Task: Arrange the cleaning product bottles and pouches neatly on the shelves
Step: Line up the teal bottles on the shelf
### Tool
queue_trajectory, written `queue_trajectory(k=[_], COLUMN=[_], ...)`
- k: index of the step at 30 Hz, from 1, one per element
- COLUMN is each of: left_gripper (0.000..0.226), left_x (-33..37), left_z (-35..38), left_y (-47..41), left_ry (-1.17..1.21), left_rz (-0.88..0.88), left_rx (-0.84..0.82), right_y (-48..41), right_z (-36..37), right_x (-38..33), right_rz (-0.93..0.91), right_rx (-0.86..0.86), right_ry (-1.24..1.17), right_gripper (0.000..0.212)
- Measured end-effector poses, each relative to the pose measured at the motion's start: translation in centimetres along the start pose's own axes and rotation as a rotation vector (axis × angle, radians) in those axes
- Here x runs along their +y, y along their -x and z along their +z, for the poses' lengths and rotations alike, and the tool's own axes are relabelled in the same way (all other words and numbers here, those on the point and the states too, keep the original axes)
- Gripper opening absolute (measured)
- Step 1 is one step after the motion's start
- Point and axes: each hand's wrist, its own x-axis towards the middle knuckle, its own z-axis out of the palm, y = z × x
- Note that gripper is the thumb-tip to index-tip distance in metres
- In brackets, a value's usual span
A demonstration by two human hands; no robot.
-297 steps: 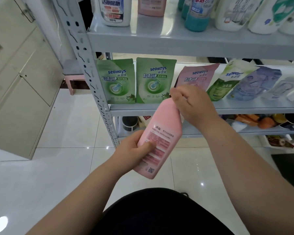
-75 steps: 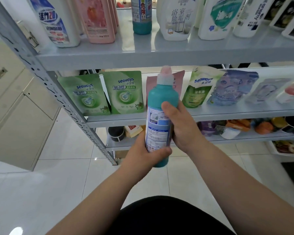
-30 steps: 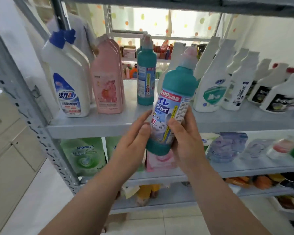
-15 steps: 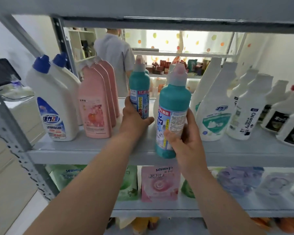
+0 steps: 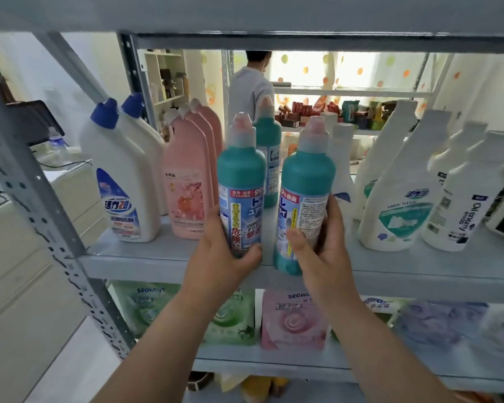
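— Gripping what, and where?

— Wrapped the left grip (image 5: 224, 257) round the lower label of the left teal bottle (image 5: 242, 181), thumb in front, fingers curled behind. Clasped the right grip (image 5: 323, 251) likewise round the right teal bottle (image 5: 306, 175), thumb pressed on its label.

— Stood how?

— Stood upright, side by side, just apart, at the front edge of the grey metal shelf (image 5: 146, 266). Could not tell whether resting or lifted: bases partly hidden by both palms.

— Kept company by what?

— Flanked on the left by pink bottles (image 5: 186, 184) in a row running back, then white bottles with blue caps (image 5: 120, 175). Backed by a third teal bottle (image 5: 269, 135), just behind the gap. Bordered on the right by slant-necked white bottles (image 5: 396, 199).

— And below?

— Showed the lower shelf (image 5: 274, 365) stocked upright: green pouches (image 5: 146, 306) to the left, a pink pouch (image 5: 291, 321) under the held pair, a lilac pouch (image 5: 437, 324) further right, blurred.

— Beyond the rack?

— Glimpsed a person (image 5: 249, 85) in a light shirt, back turned, through the shelving.
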Motion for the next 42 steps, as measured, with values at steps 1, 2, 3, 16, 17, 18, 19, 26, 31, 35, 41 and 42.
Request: queue_trajectory(k=[1, 2, 3, 16, 17, 18, 19, 26, 31, 35, 41, 42], left_gripper=[0.074, 0.073, 0.072, 0.069, 0.071, 0.075, 0.078, 0.080, 0.073, 0.063, 0.062, 0.062], left_x=[-0.3, -0.6, -1.0, -5.2, -5.2, -5.3, -5.3, -5.4, -5.0, -4.1, -3.5, -3.5], left_z=[-0.6, -1.1, -1.7, -6.8, -6.8, -6.9, -6.9, -7.2, -8.7, -10.3, -11.8, -11.8], left_y=[0.3, 0.4, 0.5, -0.5, -0.6, -0.7, -0.8, -0.8, 0.3, 4.6, 13.1, 14.2], left_ry=[-0.014, -0.021, -0.023, 0.024, 0.033, 0.040, 0.046, 0.098, 0.285, 0.418, 0.733, 0.803], left_rz=[-0.002, 0.001, 0.006, 0.001, 0.002, 0.006, 0.008, 0.061, -0.023, -0.066, -0.206, -0.242], left_rx=[0.015, 0.029, 0.035, 0.039, 0.036, 0.030, 0.024, -0.003, -0.121, -0.171, -0.339, -0.349], right_y=[-0.2, -0.5, -0.8, -6.3, -6.6, -6.8, -6.9, -3.8, 1.7, 5.1, 12.6, 13.8], right_z=[0.6, 1.3, 2.0, 9.3, 9.6, 9.9, 10.1, 9.1, 8.4, 7.0, 8.2, 8.6], right_x=[0.0, 0.0, 0.0, 1.4, 1.5, 1.6, 1.7, 2.8, 2.1, -0.7, -5.3, -5.5], right_rz=[-0.004, -0.002, 0.005, 0.158, 0.196, 0.232, 0.259, 0.159, 0.083, 0.125, 0.395, 0.397], right_rx=[-0.012, -0.023, -0.033, -0.151, -0.152, -0.155, -0.161, -0.253, -0.325, -0.406, -0.234, -0.242], right_ry=[0.032, 0.064, 0.103, 0.638, 0.652, 0.663, 0.678, 1.132, 1.321, 1.061, -0.041, -0.102], right_gripper=[0.076, 0.078, 0.082, 0.092, 0.090, 0.089, 0.088, 0.073, 0.080, 0.067, 0.033, 0.034])
